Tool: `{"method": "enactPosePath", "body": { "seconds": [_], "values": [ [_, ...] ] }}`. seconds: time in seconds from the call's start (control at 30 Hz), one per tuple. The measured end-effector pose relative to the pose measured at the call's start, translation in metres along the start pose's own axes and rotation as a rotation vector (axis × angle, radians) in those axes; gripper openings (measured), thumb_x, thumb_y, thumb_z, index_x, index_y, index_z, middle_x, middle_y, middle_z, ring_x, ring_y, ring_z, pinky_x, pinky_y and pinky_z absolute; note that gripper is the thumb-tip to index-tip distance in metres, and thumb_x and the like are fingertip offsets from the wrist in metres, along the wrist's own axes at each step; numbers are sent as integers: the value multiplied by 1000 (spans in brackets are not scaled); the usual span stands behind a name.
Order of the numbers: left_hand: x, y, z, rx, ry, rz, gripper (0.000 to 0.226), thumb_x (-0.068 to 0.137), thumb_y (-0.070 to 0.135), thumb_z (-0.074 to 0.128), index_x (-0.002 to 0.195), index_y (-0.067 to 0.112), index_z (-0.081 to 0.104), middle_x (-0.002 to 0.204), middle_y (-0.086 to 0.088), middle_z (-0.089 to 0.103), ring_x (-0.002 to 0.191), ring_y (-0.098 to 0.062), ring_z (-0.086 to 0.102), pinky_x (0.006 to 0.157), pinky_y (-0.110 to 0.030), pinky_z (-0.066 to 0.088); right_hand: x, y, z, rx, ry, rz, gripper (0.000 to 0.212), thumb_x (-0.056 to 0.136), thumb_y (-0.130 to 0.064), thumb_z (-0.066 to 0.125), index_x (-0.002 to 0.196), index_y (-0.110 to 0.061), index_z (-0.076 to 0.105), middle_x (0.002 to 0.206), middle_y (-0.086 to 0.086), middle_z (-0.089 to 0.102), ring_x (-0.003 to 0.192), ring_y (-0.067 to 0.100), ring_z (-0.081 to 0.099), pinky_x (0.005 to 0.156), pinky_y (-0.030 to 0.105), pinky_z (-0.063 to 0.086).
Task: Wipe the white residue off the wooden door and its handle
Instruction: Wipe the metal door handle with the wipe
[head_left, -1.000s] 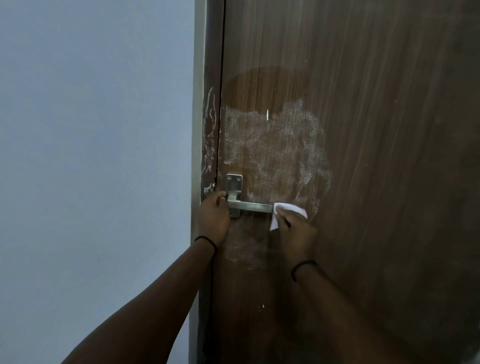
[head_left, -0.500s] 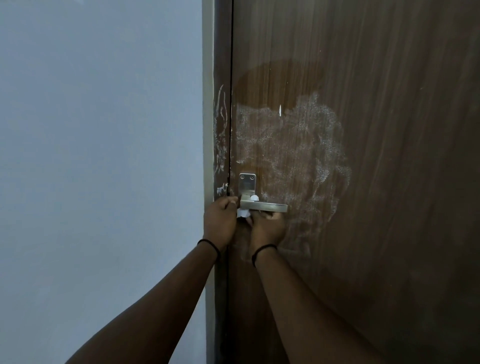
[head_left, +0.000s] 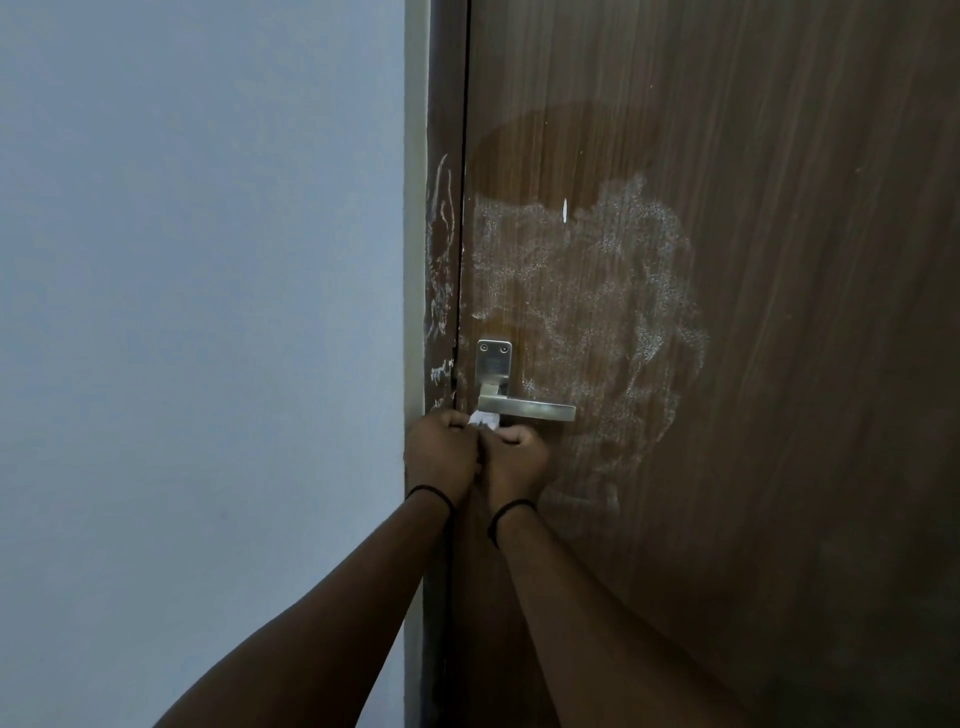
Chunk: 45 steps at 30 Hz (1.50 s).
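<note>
Both hands meet just under the handle's (head_left: 525, 410) pivot end, right hand (head_left: 514, 460) and left hand (head_left: 440, 451) pinching a white wipe (head_left: 484, 420), while the lever's long axis runs toward three o'clock, and most residue (head_left: 587, 291) lies at twelve to two o'clock.

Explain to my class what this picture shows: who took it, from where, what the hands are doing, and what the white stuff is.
No machine here: a person wears a camera on the head, so you look down along their two arms. The left hand and the right hand meet just under the metal handle, both closed on a small white cloth. The wooden door carries a wide patch of white residue above and beside the handle, with more streaks on the door frame. A pale wall lies to the left.
</note>
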<state>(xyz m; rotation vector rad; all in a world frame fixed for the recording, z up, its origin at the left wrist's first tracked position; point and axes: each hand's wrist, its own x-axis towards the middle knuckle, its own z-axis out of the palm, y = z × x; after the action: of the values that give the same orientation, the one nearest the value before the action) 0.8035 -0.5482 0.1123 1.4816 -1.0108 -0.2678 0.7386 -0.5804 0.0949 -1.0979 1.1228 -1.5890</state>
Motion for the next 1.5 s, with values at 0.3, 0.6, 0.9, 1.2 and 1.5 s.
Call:
{"method": "enactPosePath", "body": {
  "seconds": [0.3, 0.6, 0.9, 1.2, 1.5],
  "values": [
    [1, 3, 4, -30, 19, 10, 7, 80, 17, 71, 81, 17, 78, 77, 0, 73, 71, -12, 65, 57, -19, 46, -4, 4, -9, 124, 125, -63, 17, 82, -7, 74, 74, -19, 65, 68, -3, 68, 64, 15, 65, 58, 27, 53],
    [-3, -7, 11, -174, -28, -201, 12, 77, 28, 74, 76, 16, 74, 74, -4, 74, 76, -25, 71, 77, -45, 59, 5, -10, -1, 104, 177, -112, 27, 86, -34, 73, 90, -9, 68, 76, -9, 68, 70, 3, 65, 57, 11, 46],
    [-14, -11, 9, -322, -11, -294, 22, 81, 37, 72, 67, 20, 74, 61, 3, 72, 57, -11, 69, 54, -25, 53, 6, 10, 4, -51, 50, 141, 22, 85, -8, 64, 63, -14, 66, 77, 16, 72, 71, 32, 68, 68, 44, 59],
    [-12, 7, 3, -207, 122, -253, 6, 78, 28, 77, 81, 23, 77, 81, 6, 73, 81, -13, 65, 70, -20, 45, -5, 0, -1, 137, -223, 249, 27, 86, -6, 68, 60, -14, 73, 64, 8, 70, 58, 19, 65, 56, 28, 52],
    [-14, 36, 6, -240, 225, -280, 17, 86, 8, 63, 96, 12, 76, 94, -4, 75, 86, -16, 65, 70, -19, 46, -10, 10, -37, -335, -214, -127, 23, 92, -18, 61, 73, -13, 74, 71, 6, 71, 71, 29, 67, 68, 48, 58]
  ]
}}
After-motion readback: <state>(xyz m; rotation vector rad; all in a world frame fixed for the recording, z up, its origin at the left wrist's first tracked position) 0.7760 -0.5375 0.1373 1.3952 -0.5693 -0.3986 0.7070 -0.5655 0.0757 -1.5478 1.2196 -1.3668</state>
